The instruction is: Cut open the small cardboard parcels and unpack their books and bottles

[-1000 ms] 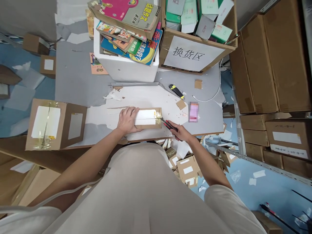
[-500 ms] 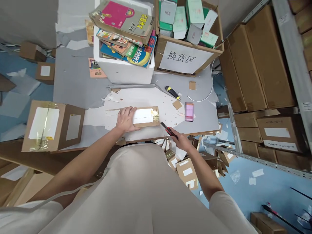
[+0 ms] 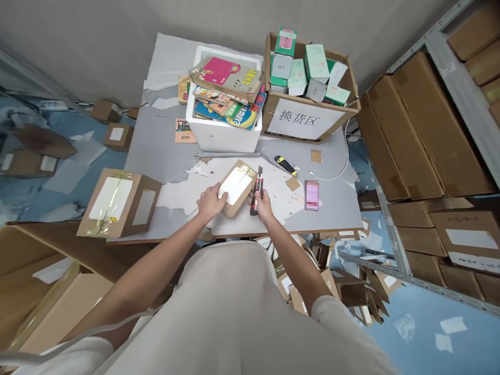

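My left hand (image 3: 212,201) grips the near left end of a small cardboard box (image 3: 237,187), thumb over its white label. The box is tilted up off the table, and shiny tape crosses its far end. A red and black box cutter (image 3: 257,190) is held in my right hand (image 3: 262,204), its blade pointing away from me, close along the right side of the box. Part of my right hand's fingers is hidden behind the cutter and box. Beyond them lies a second cutter, yellow and black (image 3: 286,165), on the table (image 3: 332,213).
A larger taped box (image 3: 150,208) stands at the table's left edge. At the back are a white foam box (image 3: 224,138) of books and a carton (image 3: 269,112) of green-and-white boxes. A phone (image 3: 312,195) lies to the right, near cardboard scraps (image 3: 292,183).
My left hand has turned the small box and raised it off the table. My right hand has brought the cutter left beside it, blade now pointing away. The camera view has shifted.
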Motion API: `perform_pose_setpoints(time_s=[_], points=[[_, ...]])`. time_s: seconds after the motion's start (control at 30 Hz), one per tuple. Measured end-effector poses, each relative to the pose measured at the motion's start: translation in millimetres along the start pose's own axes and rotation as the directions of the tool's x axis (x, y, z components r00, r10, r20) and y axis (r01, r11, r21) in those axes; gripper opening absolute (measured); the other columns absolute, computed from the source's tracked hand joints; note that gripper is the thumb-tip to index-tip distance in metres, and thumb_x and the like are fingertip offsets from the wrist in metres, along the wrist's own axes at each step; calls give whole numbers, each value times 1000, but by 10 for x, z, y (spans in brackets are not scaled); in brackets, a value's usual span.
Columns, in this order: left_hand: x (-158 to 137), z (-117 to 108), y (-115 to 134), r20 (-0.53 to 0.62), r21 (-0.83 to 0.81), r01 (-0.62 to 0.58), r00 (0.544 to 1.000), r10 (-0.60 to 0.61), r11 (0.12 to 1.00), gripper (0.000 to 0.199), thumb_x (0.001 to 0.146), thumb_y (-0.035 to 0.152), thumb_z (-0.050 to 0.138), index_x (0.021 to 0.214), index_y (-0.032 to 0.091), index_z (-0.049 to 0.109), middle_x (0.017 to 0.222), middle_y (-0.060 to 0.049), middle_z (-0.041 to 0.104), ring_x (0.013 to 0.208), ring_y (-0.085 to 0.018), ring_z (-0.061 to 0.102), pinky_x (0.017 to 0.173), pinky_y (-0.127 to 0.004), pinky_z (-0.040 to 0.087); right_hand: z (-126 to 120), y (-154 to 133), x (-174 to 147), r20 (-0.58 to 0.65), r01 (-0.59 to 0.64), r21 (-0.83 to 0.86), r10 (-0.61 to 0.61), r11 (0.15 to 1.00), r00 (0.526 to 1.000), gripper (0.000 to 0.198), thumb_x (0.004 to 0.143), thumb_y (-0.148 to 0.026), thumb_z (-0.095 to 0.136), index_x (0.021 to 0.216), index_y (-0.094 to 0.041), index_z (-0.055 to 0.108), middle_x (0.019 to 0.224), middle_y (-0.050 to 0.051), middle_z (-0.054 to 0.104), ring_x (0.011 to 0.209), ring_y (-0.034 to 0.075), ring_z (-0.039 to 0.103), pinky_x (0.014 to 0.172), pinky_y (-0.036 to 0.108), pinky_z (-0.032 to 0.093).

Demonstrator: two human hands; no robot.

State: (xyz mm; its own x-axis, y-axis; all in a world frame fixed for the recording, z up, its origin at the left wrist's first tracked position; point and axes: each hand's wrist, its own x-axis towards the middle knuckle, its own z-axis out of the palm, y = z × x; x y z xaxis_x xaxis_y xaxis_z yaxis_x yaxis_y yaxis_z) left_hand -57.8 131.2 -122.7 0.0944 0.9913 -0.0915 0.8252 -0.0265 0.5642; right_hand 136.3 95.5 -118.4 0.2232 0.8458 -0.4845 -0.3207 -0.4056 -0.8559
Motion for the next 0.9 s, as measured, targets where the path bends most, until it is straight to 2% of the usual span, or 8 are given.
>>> perform_pose_setpoints(time_s=[0.17,0.3,0.43,0.53,0.6,0.7,0.8,0.9], points=[[-326,37,-23,104,-344,-42,991,82,938,59,85,49,52,135,17,51,119,-13,65,75,-17,66,74,-36,54,-71,-260,337,34,57,-47,-56,997,998,24,86,-39,56,99,-22,45,103,5,66,86,12,66,72,26,54],[-415,32,48,147,-337,58,989,-8,940,61,84,48,53,136,16,49,124,-14,61,88,-20,66,76,-36,54,-165,-278,305,36,87,-54,-85,995,996,31,80,-43,63,98,-22,49,103,6,68,83,14,67,75,29,54],[-3,-134,63,89,-214,27,996,-8,976,63,84,47,51,134,9,49,129,-19,56,105,-27,62,86,-41,52,-363,-120,-96,-104,137,-143,-153,980,983,34,77,-47,64,97,-20,55,94,4,69,67,11,64,65,26,52],[531,-249,116,22,-147,-129,991,134,981,61,85,42,47,136,9,46,135,-18,52,122,-29,53,102,-43,43,-463,79,-523,-179,46,-98,-63,994,982,39,76,-53,65,92,-19,57,79,1,67,55,10,59,50,23,46],[857,-268,172,61,-109,-202,976,210,973,58,85,36,45,137,10,45,140,-16,50,133,-29,42,109,-44,36,-431,213,-754,-120,-65,66,73,996,990,45,72,-55,69,97,-20,56,86,3,69,60,13,63,51,25,49],[1143,-228,220,189,-72,-170,965,181,983,53,81,29,46,131,11,52,132,-14,58,126,-28,49,106,-42,38,-287,324,-890,7,-178,272,183,946,983,50,70,-54,73,105,-25,55,106,5,68,85,20,70,68,34,57],[1151,-210,167,182,-42,-106,977,112,993,50,80,29,47,125,9,57,126,-15,62,118,-29,55,104,-42,40,-218,262,-768,11,-145,318,150,937,989,50,72,-53,72,110,-28,54,109,4,66,101,23,67,80,38,57],[916,-274,37,111,-49,6,994,0,999,47,80,33,47,120,11,59,120,-14,65,111,-29,59,99,-41,43,-314,68,-486,-31,-50,229,58,972,998,49,72,-52,71,111,-26,54,116,5,64,109,24,63,82,38,56]])
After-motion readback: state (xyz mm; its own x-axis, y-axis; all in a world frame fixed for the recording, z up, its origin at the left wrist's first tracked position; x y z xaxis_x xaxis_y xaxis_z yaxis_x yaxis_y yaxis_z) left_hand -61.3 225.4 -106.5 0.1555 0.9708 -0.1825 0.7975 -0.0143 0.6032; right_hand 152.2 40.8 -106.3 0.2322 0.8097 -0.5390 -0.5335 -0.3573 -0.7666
